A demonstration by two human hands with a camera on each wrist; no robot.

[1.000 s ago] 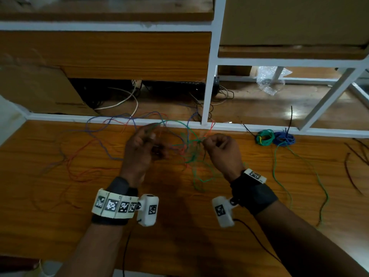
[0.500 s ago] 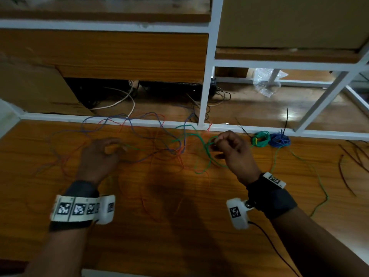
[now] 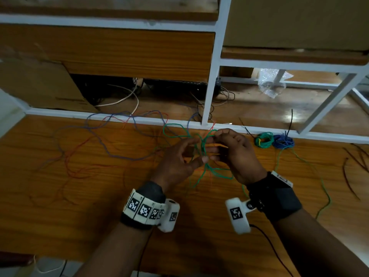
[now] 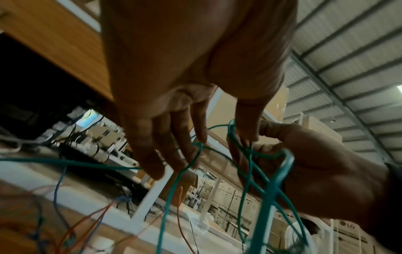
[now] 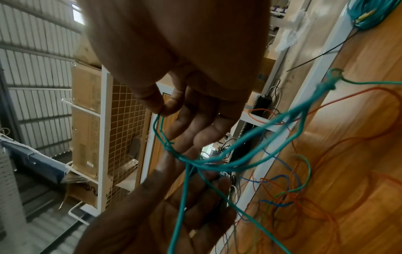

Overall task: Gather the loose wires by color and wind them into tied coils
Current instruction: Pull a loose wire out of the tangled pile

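Note:
A green wire (image 3: pixel 217 173) hangs in loose loops between my two hands above the wooden table (image 3: pixel 60 206). My right hand (image 3: pixel 214 136) pinches a strand of the green wire (image 5: pixel 272 123) between thumb and forefinger (image 5: pixel 152 103). Just left of it is my left hand (image 3: pixel 196 151), fingers (image 4: pixel 152 165) nearly straight, with green wire (image 4: pixel 65 162) strands running across them and over the palm. Tangled blue wires (image 3: pixel 111 140) and red wires (image 3: pixel 75 156) lie on the table to the left. A tied green coil (image 3: pixel 263 139) and a blue coil (image 3: pixel 283 140) sit at the back right.
A white metal frame (image 3: pixel 207 96) borders the table's far edge, with cables and a cardboard sheet behind it. Another green wire (image 3: pixel 323 188) trails along the right side. Dark brown wires (image 3: pixel 355 160) lie at the far right.
My left hand swung out to the left, then came back to the centre beside the right hand, where green loops have gathered. The right hand stayed near the table's back edge.

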